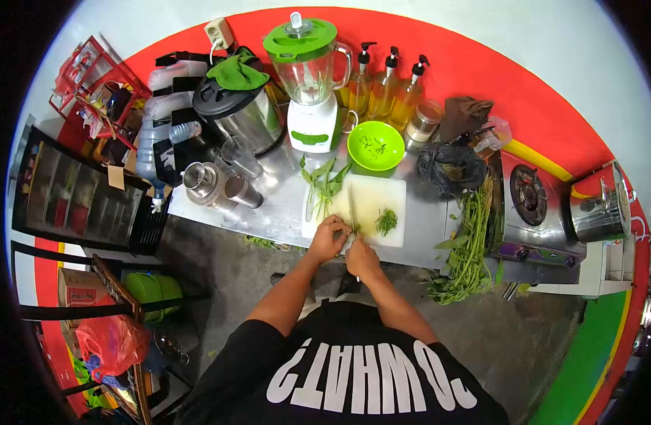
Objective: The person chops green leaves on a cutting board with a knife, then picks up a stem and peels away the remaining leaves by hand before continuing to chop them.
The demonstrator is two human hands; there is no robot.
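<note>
A: Grip?
B: Right hand (362, 258) closed round the knife (351, 205), blade pointing away. Left hand (330, 239) half-curled just beside it, at near edge of cutting board (390, 190); can't tell if it's pinching anything.
A: Leafy stems (326, 185)?
B: Just beyond left hand, partly on the board. Chopped greens (386, 222) ahead and right of right hand.

A metal table (279, 209) bears a white cutting board (391, 195) and a blender (311, 92).

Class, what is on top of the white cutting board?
Leafy stems, a knife blade and chopped greens. The left hand covers part of the board, so anything beneath it cannot be seen.
</note>
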